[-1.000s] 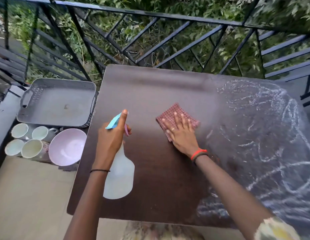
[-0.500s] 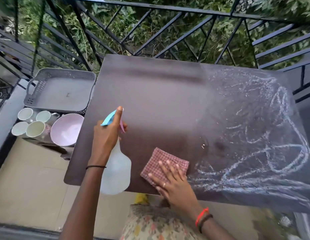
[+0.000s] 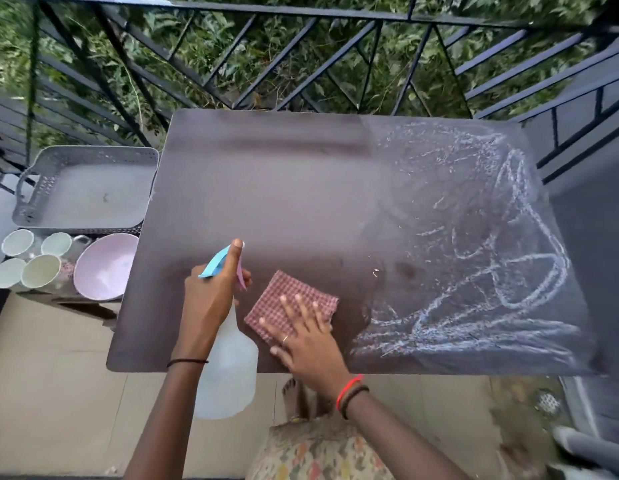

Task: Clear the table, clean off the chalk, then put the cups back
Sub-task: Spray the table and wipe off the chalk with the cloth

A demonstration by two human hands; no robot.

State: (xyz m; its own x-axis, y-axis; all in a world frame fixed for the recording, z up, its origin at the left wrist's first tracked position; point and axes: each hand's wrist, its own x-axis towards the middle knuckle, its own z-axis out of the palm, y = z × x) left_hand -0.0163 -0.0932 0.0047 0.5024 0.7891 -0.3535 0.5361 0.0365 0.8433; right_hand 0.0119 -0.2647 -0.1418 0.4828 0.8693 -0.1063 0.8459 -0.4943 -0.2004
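Now, right hand flat on the cloth, left hand gripping the spray bottle; press firmly, sweep rightward into the chalk.

The dark brown worktop is wiped clean on its left half; white chalk scribbles cover its right half, reaching the near edge. A red-checked cloth lies flat on the worktop near the near edge, just left of the chalk. Four pale cups stand upright, clustered together off the worktop's left edge. A clear spray bottle with a blue trigger sits upright over the worktop's near edge, left of the cloth
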